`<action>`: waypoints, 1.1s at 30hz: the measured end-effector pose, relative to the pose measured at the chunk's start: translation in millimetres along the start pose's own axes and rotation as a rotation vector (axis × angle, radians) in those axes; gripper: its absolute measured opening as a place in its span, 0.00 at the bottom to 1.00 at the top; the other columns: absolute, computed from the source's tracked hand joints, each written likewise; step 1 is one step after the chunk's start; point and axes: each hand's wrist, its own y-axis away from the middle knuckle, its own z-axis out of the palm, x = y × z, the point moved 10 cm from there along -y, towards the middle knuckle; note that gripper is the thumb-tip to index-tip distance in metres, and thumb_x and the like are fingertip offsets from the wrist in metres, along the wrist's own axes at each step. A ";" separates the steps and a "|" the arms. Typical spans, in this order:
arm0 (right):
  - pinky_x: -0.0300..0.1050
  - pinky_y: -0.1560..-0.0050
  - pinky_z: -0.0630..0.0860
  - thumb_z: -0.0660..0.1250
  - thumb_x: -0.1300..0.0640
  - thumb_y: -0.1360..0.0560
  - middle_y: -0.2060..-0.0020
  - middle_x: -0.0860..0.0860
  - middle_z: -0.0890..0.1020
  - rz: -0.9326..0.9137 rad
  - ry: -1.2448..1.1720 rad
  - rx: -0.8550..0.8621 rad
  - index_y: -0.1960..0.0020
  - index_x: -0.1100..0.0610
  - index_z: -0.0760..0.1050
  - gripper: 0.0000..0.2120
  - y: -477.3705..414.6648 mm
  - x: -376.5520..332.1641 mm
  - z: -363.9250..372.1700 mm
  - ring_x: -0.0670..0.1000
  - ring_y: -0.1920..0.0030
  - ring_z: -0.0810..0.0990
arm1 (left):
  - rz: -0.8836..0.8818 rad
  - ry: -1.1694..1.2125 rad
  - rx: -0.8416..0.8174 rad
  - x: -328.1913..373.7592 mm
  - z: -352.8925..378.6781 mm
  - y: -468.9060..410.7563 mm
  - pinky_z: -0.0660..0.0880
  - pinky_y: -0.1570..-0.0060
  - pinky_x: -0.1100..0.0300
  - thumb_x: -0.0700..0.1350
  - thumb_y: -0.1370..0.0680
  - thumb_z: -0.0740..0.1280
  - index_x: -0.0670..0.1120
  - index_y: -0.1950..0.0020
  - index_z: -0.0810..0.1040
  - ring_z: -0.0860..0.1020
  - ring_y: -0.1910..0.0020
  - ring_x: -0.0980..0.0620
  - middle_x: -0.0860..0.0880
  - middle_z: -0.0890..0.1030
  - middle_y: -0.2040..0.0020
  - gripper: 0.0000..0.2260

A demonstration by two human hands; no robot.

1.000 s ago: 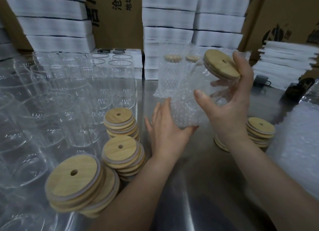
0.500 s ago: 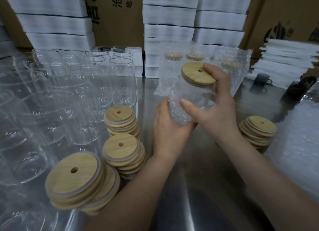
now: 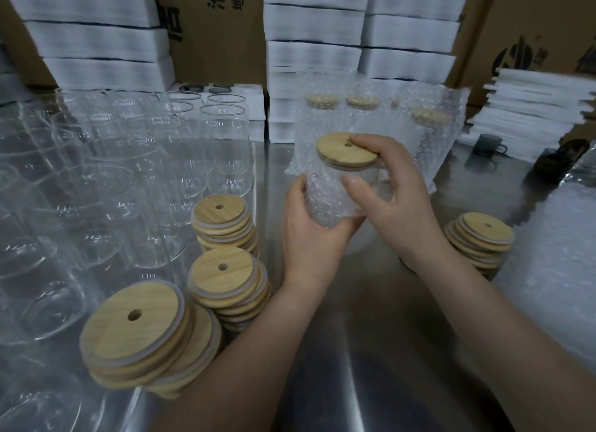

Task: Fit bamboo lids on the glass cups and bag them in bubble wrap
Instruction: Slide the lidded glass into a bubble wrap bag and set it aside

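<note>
A glass cup with a round bamboo lid (image 3: 345, 149) sits partway inside a bubble wrap bag (image 3: 325, 199), held above the steel table. My left hand (image 3: 309, 235) grips the bag's lower part from the left. My right hand (image 3: 392, 189) holds the cup near its top, fingers curled over the lid's rim, thumb on the bag's front. Several wrapped, lidded cups (image 3: 380, 115) stand just behind. Stacks of spare bamboo lids (image 3: 222, 225) lie to the left, and another lid stack (image 3: 482, 241) lies to the right.
Many bare glass cups (image 3: 106, 186) crowd the table's left side. White foam boxes (image 3: 316, 28) and cardboard cartons line the back. A pile of bubble wrap bags (image 3: 561, 264) lies at the right edge, with a dark mug (image 3: 488, 144) beyond it. The steel table (image 3: 371, 351) reaches the near edge.
My right hand brought the lidded cup leftward and down into the bubble wrap bag. My left hand closed around the bag's lower part.
</note>
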 end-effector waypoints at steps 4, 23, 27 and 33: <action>0.40 0.36 0.70 0.58 0.46 0.22 0.40 0.49 0.77 0.053 -0.207 0.028 0.36 0.50 0.73 0.17 -2.7 7.2 -4.3 0.44 0.37 0.75 | -0.005 0.029 -0.009 -0.2 1.8 -0.8 0.75 0.39 0.55 0.54 0.38 0.79 0.53 0.31 0.69 0.75 0.39 0.59 0.55 0.76 0.38 0.38; 0.36 0.65 0.80 0.67 0.78 0.30 0.72 0.42 0.83 0.501 -0.413 0.139 0.62 0.56 0.78 0.17 8.6 66.8 -5.4 0.39 0.68 0.82 | -0.013 0.042 -0.112 -0.4 11.5 -1.0 0.73 0.35 0.49 0.61 0.42 0.77 0.51 0.27 0.64 0.72 0.34 0.53 0.50 0.70 0.32 0.47; 0.44 0.62 0.80 0.67 0.77 0.30 0.70 0.46 0.82 0.476 -0.390 0.220 0.60 0.60 0.78 0.12 9.6 68.0 -13.3 0.47 0.65 0.82 | 0.000 0.045 -0.139 2.7 13.0 1.2 0.74 0.39 0.62 0.59 0.39 0.78 0.54 0.27 0.62 0.74 0.37 0.61 0.56 0.73 0.35 0.45; 0.47 0.59 0.79 0.62 0.73 0.26 0.66 0.47 0.83 0.417 -0.500 0.217 0.60 0.52 0.83 0.19 6.5 60.2 -15.0 0.49 0.60 0.82 | -0.006 0.109 -0.152 5.7 13.3 3.0 0.75 0.46 0.71 0.54 0.37 0.78 0.53 0.29 0.63 0.76 0.42 0.67 0.59 0.75 0.39 0.41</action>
